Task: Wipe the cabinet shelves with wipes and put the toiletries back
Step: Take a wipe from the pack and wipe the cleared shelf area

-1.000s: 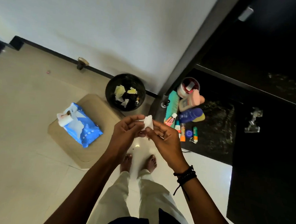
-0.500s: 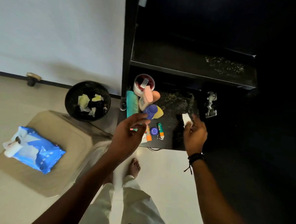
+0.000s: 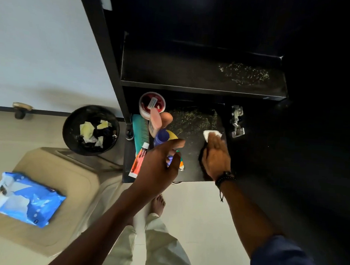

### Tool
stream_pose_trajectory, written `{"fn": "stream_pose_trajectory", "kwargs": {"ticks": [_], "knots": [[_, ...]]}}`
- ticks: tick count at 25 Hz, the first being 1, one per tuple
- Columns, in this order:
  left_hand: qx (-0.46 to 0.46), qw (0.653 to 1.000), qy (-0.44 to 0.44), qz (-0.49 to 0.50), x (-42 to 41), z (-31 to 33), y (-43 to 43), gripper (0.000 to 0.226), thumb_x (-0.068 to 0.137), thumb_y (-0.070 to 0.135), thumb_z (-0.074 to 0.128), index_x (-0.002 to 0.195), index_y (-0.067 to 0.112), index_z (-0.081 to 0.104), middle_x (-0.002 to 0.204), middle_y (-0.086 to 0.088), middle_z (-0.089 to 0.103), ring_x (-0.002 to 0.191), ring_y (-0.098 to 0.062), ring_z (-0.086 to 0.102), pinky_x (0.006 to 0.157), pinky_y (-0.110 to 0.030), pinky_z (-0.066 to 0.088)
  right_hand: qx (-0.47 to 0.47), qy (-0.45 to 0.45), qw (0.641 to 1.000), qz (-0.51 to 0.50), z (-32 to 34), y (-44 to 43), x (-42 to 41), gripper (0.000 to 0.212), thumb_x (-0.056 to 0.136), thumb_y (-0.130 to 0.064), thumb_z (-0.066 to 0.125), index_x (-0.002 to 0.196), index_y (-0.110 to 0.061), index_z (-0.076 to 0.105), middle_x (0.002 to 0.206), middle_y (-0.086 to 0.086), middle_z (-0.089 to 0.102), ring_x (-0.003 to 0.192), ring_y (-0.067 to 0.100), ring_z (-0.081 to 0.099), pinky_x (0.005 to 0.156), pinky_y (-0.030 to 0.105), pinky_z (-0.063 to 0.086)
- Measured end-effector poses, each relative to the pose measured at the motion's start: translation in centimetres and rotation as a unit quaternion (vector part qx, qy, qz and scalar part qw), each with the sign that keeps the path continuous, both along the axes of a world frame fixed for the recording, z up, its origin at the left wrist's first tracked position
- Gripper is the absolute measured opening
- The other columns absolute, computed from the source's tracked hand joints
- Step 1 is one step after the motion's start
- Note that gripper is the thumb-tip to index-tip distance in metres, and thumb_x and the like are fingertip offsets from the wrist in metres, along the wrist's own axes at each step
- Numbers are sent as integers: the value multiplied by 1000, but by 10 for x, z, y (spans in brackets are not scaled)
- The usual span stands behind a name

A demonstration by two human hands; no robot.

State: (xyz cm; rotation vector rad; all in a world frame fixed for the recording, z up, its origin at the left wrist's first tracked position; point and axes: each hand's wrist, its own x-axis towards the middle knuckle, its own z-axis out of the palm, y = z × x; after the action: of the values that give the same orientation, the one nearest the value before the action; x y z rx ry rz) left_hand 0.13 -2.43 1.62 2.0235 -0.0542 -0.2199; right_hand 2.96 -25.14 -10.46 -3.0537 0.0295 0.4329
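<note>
My right hand (image 3: 215,156) lies flat on the lower black cabinet shelf (image 3: 191,148), pressing a white wipe (image 3: 211,134) under its straight fingers at the shelf's right side. My left hand (image 3: 159,166) hovers over the toiletries at the shelf's left with relaxed fingers, holding nothing. There lie an orange tube (image 3: 138,161), a teal comb (image 3: 139,133), a blue bottle (image 3: 162,136), a pink bottle (image 3: 156,120) and a red-lidded jar (image 3: 152,105). Pale specks dust the shelf's middle (image 3: 191,121) and the upper shelf (image 3: 243,74).
A black waste bin (image 3: 90,129) with used wipes stands on the floor left of the cabinet. A blue wipes pack (image 3: 26,199) lies on a beige stool (image 3: 67,178). A metal hinge (image 3: 237,121) sits on the cabinet's right wall. My bare feet stand below the shelf.
My hands parted from holding the wipe together. The right hand carried it to the lower shelf and laid flat on it. The left hand moved over the toiletries. The view swung toward the cabinet.
</note>
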Motion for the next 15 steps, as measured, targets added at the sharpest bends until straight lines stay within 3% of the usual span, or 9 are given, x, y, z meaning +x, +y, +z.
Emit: {"fn": "stream_pose_trajectory", "kwargs": {"ticks": [2,6,9,12,15], "knots": [[10,1000,12,-9,2,1,-1,32,91,10,57,121,20,62,99,10,67,78,10,57,71,5,38,-16,33,999,-24,0,-2,39,68,91,-34,13,149,2,16,154,21,26,145,32,21,120,40,15],[13,999,22,-22,1,-1,-3,32,91,10,56,120,21,62,89,14,66,74,17,58,71,-2,46,46,48,997,25,4,28,91,62,98,-24,35,151,-4,10,158,20,12,148,32,7,122,41,10],[16,999,30,-19,0,-2,-4,32,91,12,56,121,21,62,93,7,71,79,2,62,74,-13,52,42,33,996,78,8,41,53,58,96,-26,29,149,-3,22,156,20,22,146,33,18,120,43,17],[23,999,36,-18,1,1,-2,31,91,12,55,120,22,62,96,6,70,75,0,61,69,-2,44,73,31,995,65,13,26,2,57,91,-24,34,143,0,36,145,23,41,135,39,39,110,49,37],[22,999,40,-10,4,4,0,31,92,11,56,120,20,63,96,7,66,79,0,56,68,6,35,67,47,997,4,15,6,30,59,95,-25,34,147,2,26,150,23,32,141,35,30,116,43,29]]}}
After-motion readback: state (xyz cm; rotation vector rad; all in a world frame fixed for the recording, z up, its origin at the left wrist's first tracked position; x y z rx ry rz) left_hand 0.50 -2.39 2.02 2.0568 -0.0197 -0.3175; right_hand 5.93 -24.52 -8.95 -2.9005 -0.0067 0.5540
